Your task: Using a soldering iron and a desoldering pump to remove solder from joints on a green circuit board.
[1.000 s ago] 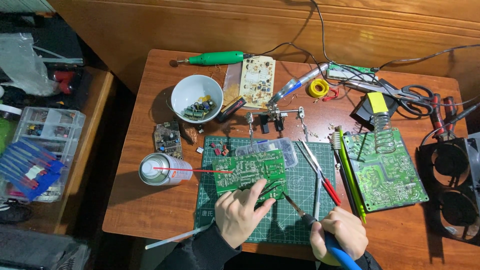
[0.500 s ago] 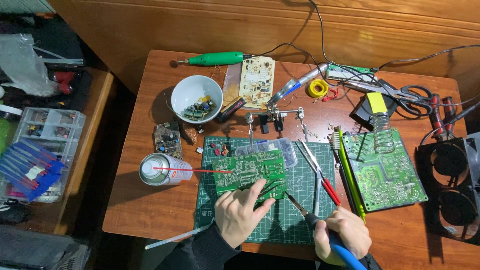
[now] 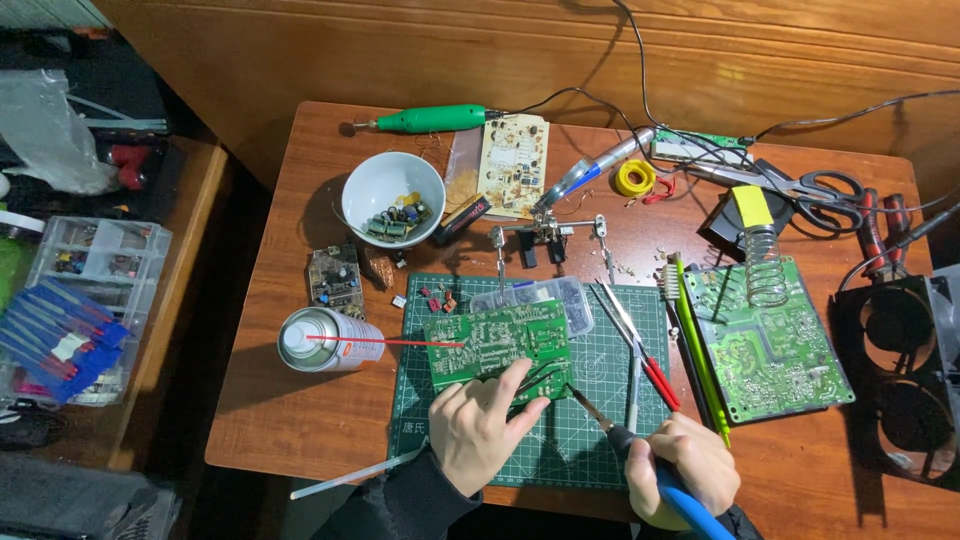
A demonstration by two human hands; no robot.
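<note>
L hand (image 3: 480, 428) pins the green circuit board (image 3: 498, 343) flat on the cutting mat (image 3: 600, 440), fingers on its near edge. R hand (image 3: 690, 465) is clenched round the soldering iron (image 3: 640, 455), tip at the board's near-right corner, prob. touching. Spray can (image 3: 325, 340) lies left, tweezers (image 3: 640, 345) right.

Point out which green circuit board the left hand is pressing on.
The smaller green board on the cutting mat, under the left hand; the larger green board lies untouched at right.
</note>
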